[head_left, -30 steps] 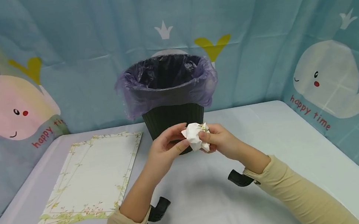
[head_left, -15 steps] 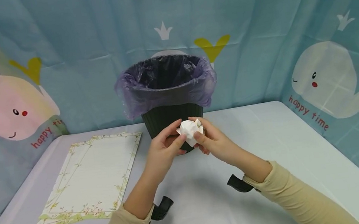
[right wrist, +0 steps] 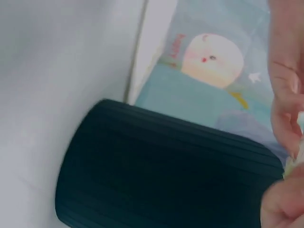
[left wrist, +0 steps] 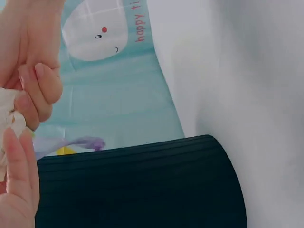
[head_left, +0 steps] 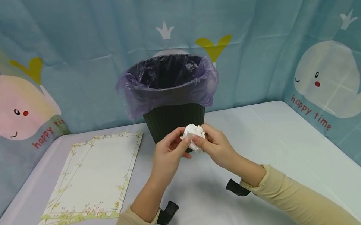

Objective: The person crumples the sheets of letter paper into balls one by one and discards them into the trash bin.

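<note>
A crumpled ball of white paper (head_left: 192, 130) is held up between both hands, in front of the dark bin (head_left: 174, 119). My left hand (head_left: 167, 154) pinches it from the left, its thumb pressed on the near side. From the right, my right hand (head_left: 219, 146) grips the same ball, with the thumb across its front. In the left wrist view, part of the paper (left wrist: 5, 102) shows at the left edge, and the right hand's fingers are curled against it. The right wrist view cuts off most of the ball at its right edge.
Flat sheets of paper with a leafy printed border (head_left: 90, 176) lie overlapping on the left of the white table (head_left: 271, 135). A purple bag liner (head_left: 168, 97) folds over the bin's rim. Blue curtains (head_left: 96, 89) with whale prints surround the table.
Both hands stay together in front of the bin while the paper ball turns between them. The fingers have shifted on it, and the ball has dipped slightly since half a second ago.
</note>
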A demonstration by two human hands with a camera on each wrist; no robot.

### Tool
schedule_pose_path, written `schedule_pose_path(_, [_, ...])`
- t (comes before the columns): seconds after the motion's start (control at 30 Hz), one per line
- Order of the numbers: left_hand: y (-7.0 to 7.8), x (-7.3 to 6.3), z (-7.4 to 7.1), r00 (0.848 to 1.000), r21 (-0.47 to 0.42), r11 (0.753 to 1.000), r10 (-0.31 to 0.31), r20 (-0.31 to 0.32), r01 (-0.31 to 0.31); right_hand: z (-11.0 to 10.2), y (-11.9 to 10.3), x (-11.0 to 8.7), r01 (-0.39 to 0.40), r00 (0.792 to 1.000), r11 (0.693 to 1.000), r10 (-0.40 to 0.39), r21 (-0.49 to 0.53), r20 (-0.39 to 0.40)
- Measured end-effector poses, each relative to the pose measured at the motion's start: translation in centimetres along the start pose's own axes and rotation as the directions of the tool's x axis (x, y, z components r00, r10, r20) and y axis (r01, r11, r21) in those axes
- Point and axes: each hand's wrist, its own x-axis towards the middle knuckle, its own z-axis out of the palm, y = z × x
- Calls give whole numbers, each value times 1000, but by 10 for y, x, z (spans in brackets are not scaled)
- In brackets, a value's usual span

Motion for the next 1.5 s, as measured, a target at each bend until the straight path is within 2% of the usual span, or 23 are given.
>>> schedule_pose_path(0.1, [-2,0,2,1000,-3,1000,0,14,0,-3,2,-1,12,1000,1000,-12,-25,-13])
schedule_pose_path(0.2, [-2,1,0,998,32,999,13,60,-15,-8,0,0,-42,999,999,42,-19,26])
schedule_pose_path(0.33, [-1,4,-7,984,119,989,63,165,-84,-14,-5,2,-105,988,994,103,9,112])
schedule_pose_path(0.43, [-1,5,-10,972,164,976,105,209,-141,-16,-6,1,-94,987,995,96,-25,125])
schedule_pose_path(0.5, [-1,4,-9,971,191,966,138,194,-175,-15,-6,1,-52,991,995,61,-83,116])
schedule_pose_path(0.6, [-2,1,-5,976,206,959,172,131,-197,-13,-5,0,25,996,987,-11,-161,86])
schedule_pose_path(0.7, [-3,-1,-1,986,176,972,146,79,-158,-11,-2,0,106,993,977,-94,-183,74])
schedule_pose_path(0.8, [-6,0,0,991,140,982,116,74,-125,-11,3,0,162,986,974,-154,-159,65])
schedule_pose_path(0.87, [-8,1,0,991,154,980,115,75,-126,-11,6,0,179,983,974,-171,-141,66])
schedule_pose_path(0.93, [-10,2,-1,990,172,976,120,76,-132,-12,8,1,152,987,979,-144,-136,70])
schedule_pose_path(1.0, [-10,3,-1,990,183,974,119,76,-131,-15,7,1,110,993,978,-98,-180,72])
schedule_pose_path(1.1, [-9,2,-2,989,183,973,130,73,-141,-17,1,2,-1,998,979,15,-202,66])
schedule_pose_path(1.17, [-7,2,-1,989,168,975,139,59,-147,-18,-3,4,-78,994,986,88,-145,59])
schedule_pose_path(1.27, [-4,2,1,991,130,982,134,18,-135,-17,-7,5,-162,986,987,161,15,42])
schedule_pose_path(1.37, [-1,2,3,992,98,988,121,-32,-117,-13,-8,7,-157,987,978,159,139,-4])
schedule_pose_path(1.5, [-3,4,5,991,74,993,101,-90,-95,-4,-4,9,-74,993,979,91,191,-78])
